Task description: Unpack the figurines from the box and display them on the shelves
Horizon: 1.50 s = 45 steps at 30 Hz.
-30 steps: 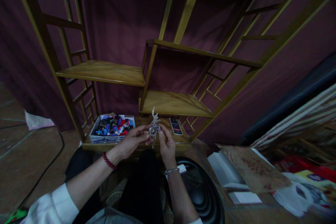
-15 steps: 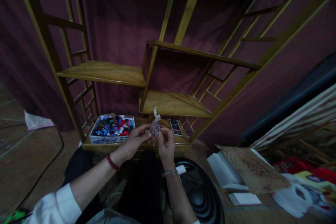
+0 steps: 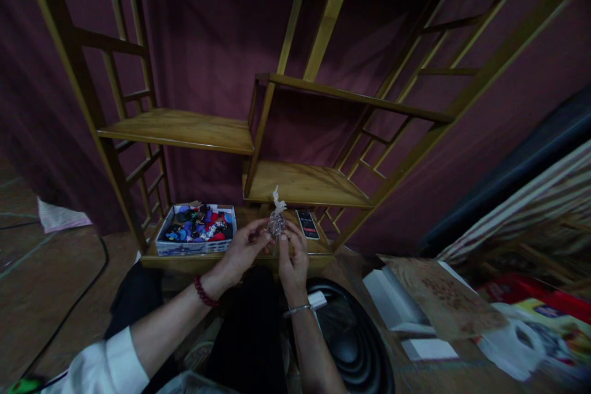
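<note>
Between my hands is a small, shiny, clear plastic packet (image 3: 277, 221) with a pale, jagged piece sticking up from its top; what it contains is too small to make out. My left hand (image 3: 248, 245), a red bead bracelet on its wrist, pinches the packet's left side. On the other side, the fingers and thumb of my right hand (image 3: 294, 252) close on it, below them a silver bangle. To the left, a white and blue box (image 3: 194, 249) full of small colourful pieces (image 3: 201, 221) sits on the low shelf. A phone (image 3: 307, 225) lies just beyond my right hand.
A wooden shelf unit (image 3: 180, 129) rises in front of a dark purple curtain. By my right leg stands a round black object (image 3: 364, 345). Farther right on the floor are a brown paper bag (image 3: 443, 298), white boxes (image 3: 397, 301) and a white plastic bag (image 3: 512, 345).
The packet has turned slightly and sits a little more upright in my fingers. Both hands remain on it, their fingers shifted slightly. The view has moved a little.
</note>
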### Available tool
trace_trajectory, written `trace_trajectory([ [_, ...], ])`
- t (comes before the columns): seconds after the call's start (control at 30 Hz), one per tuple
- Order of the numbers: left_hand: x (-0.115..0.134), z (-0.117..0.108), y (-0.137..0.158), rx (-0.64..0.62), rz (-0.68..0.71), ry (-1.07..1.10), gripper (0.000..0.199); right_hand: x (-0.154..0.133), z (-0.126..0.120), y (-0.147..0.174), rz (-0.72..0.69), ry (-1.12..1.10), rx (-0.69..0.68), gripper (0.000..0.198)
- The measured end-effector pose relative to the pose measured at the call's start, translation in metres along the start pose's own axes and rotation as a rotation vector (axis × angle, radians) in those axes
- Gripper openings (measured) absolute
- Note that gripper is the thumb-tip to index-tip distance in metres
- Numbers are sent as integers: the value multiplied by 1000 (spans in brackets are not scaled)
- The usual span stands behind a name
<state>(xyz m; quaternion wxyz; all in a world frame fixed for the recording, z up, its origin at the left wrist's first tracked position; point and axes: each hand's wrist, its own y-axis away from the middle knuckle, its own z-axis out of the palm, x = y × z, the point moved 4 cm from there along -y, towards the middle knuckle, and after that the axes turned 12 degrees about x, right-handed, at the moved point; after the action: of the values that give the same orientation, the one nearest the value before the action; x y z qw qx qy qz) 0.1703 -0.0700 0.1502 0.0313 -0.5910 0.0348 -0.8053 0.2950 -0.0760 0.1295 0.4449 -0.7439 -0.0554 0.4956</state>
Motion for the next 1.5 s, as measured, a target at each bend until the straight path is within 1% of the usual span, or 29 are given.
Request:
trace_trajectory([
  [0.23,0,3,0,23,40,-37,37,-5,0,1,9,6,-10,28],
  [0.37,-2,3,-2,51,66,-71,36,-6,0,0,2,26,14,26],
  [0.43,-4,3,-3,63,79,-86,36,-4,1,0,27,1,-1,25],
  [0.57,-5,4,-5,89,90,-121,34,0,5,0,102,-76,-75,23],
  [0.73,-5,7,-4,89,91,-132,35,3,6,2,198,-116,-95,22],
  [1.0,-5,9,-5,43,132,-165,37,7,5,1,257,-126,-60,26],
  [1.27,-3,9,-9,61,117,-171,36,11,3,-1,332,-184,-81,29],
  [1.5,-9,12,-12,53,131,-191,35,22,1,0,380,-238,-63,31],
])
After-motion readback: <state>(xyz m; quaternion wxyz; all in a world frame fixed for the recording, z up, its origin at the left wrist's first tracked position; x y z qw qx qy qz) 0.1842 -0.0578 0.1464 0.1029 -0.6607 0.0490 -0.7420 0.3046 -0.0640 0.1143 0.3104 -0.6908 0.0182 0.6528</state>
